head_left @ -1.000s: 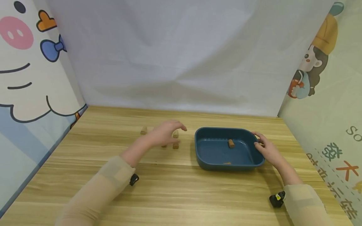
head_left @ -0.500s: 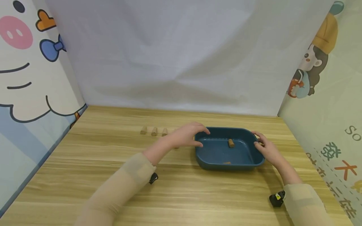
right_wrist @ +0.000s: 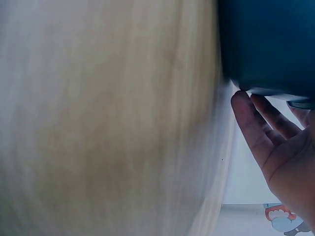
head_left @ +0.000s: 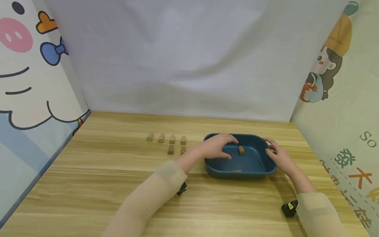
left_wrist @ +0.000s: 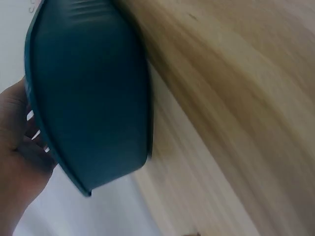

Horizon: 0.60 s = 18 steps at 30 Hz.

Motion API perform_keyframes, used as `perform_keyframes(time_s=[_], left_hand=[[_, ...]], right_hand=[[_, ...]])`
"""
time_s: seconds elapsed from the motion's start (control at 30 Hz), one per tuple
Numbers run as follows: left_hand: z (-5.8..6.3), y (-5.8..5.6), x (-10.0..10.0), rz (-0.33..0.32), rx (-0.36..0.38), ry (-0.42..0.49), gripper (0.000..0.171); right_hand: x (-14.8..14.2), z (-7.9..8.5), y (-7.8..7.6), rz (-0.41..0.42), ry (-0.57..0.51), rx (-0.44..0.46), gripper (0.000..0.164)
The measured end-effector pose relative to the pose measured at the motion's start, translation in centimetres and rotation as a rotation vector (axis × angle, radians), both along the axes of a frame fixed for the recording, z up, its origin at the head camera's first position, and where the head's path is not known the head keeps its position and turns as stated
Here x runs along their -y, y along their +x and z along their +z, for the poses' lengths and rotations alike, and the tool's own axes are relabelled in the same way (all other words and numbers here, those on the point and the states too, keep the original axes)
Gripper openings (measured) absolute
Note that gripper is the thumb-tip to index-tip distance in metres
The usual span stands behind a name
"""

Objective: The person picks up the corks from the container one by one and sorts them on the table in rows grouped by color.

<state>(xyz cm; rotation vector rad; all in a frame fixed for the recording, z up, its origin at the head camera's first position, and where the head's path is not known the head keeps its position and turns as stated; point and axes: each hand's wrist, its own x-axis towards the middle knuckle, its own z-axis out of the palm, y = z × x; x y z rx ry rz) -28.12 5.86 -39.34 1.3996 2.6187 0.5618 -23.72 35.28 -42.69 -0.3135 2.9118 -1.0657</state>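
Note:
A dark blue rectangular basin with rounded corners stands on the table, right of centre. Inside lies a cork stopper; a small brown piece shows above the front wall, mostly hidden. My left hand reaches over the basin's left side, thumb and fingers spread apart with nothing between them. In the left wrist view the basin wall hides part of that hand. My right hand holds the basin's right rim, thumb over the inside edge and fingers against the outer wall.
Several cork stoppers stand in two rows on the wooden table, left of the basin. A white cloth hangs behind the table, with printed panels at both sides. Each wrist carries a small black camera.
My left hand has moved right, from beside the corks to over the basin, uncovering the corks on the table. The right hand and basin have stayed in place.

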Motion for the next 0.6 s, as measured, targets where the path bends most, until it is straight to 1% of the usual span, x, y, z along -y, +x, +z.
perform_keyframes(time_s=[0.23,0.4,0.5,0.6], left_hand=[[-1.3,-0.3,-2.5,0.019,-0.014,-0.055,0.065],[-2.0,-1.0,-3.5,0.021,0.031,-0.054,0.066],[-2.4,-1.5,-3.9,0.016,0.061,-0.042,0.066],[-2.8,-1.9,-4.2,0.015,0.086,-0.051,0.066]], right_hand=[[0.0,-0.1,-0.1,-0.010,0.010,-0.008,0.049],[0.0,-0.1,-0.1,0.006,-0.010,-0.006,0.049],[0.0,-0.1,0.0,0.022,-0.027,-0.014,0.050],[0.0,-0.2,-0.1,0.028,-0.033,-0.014,0.050]])
